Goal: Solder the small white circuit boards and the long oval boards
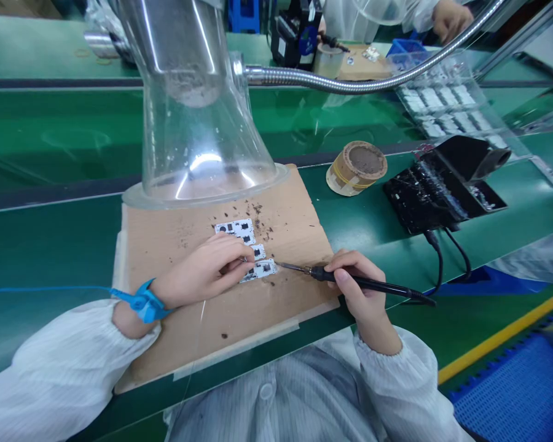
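My right hand [362, 288] grips a soldering iron [373, 285] by its black handle. Its metal tip points left and ends at the right edge of a white circuit board [266, 268]. Over the boards, my left hand [212, 267] has its fingers curled together in a pinch; what they hold is hidden. A blue wrist strap [145, 302] circles that wrist. More white circuit boards [244, 228] with black chips lie just beyond my left fingers, partly covered by them. All of them rest on a brown cardboard sheet [166, 350] scattered with dark specks.
A clear fume hood [203, 141] hangs above the cardboard, joined to a flexible metal tube [332, 84]. Right of it stand a round tin [357, 166] and a black soldering-iron stand [442, 184] with cables. A clear tray [461, 104] lies behind. Another person's hand [449, 19] shows across the bench.
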A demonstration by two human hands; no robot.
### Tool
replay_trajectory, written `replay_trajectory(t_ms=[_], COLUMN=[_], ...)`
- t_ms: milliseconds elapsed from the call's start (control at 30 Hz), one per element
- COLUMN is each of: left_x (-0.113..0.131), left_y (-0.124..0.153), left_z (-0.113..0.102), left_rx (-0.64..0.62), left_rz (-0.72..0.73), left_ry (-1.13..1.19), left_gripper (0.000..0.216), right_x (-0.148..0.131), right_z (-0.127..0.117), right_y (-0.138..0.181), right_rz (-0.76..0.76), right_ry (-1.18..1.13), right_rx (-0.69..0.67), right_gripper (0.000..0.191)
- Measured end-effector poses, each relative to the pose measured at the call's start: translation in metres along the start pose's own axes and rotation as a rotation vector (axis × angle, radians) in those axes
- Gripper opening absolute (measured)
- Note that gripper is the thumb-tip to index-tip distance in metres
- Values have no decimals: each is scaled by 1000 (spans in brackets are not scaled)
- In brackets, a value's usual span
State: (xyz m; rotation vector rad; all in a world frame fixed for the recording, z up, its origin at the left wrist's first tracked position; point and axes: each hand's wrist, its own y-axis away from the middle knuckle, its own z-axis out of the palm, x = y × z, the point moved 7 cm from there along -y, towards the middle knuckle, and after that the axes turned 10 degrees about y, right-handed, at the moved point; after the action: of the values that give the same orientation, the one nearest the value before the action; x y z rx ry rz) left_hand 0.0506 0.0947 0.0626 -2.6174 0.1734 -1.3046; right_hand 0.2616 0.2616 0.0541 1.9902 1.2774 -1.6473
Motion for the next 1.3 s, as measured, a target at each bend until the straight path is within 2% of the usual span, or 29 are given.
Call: replay_trajectory(t_ms=[833, 1067, 1300], left_x=[-4, 0, 1], left_y=[0, 0, -1], left_z=[5, 4, 7], left_rx=[-25, -14, -33], left_rz=[-35, -7, 0], left_ry=[-44, -43, -47], left_gripper=[16, 16, 15], right_x=[0, 2, 2], right_z=[5, 2, 3], right_y=[-1, 1, 0], right_rz=[-21, -14, -21], right_ry=[19, -3, 27], right_rx=[-70, -30, -51], right_gripper=[9, 10, 11])
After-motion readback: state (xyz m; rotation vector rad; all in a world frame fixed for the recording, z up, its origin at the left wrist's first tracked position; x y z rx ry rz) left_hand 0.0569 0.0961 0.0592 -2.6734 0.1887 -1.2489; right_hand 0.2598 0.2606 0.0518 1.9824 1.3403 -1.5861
